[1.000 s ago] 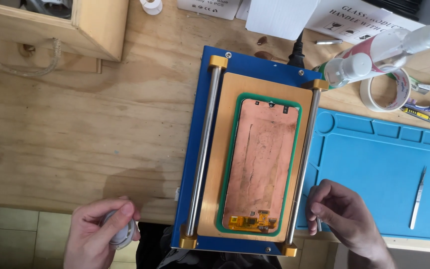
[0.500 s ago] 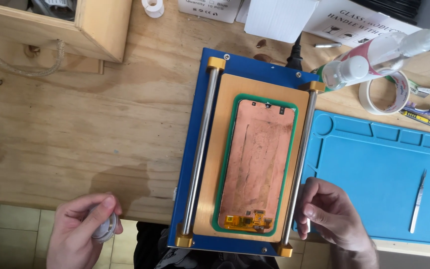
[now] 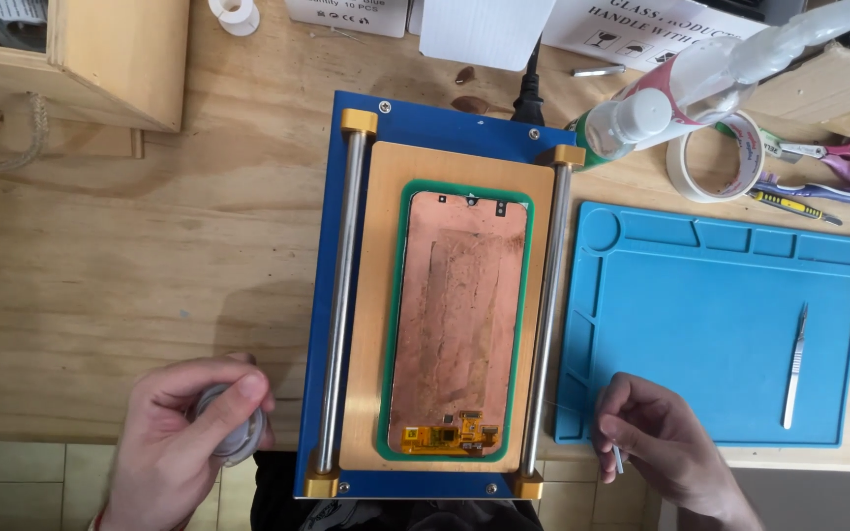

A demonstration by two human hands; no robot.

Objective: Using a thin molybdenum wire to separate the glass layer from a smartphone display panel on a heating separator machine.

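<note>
White boxes (image 3: 504, 25) behind blue machine (image 3: 425, 128), left hand (image 3: 184, 433) gripping spool (image 3: 233, 433)

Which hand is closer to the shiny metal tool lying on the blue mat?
Right. The right hand sits just left of the metal tool on the blue mat; the left hand is far across the bench.
</note>
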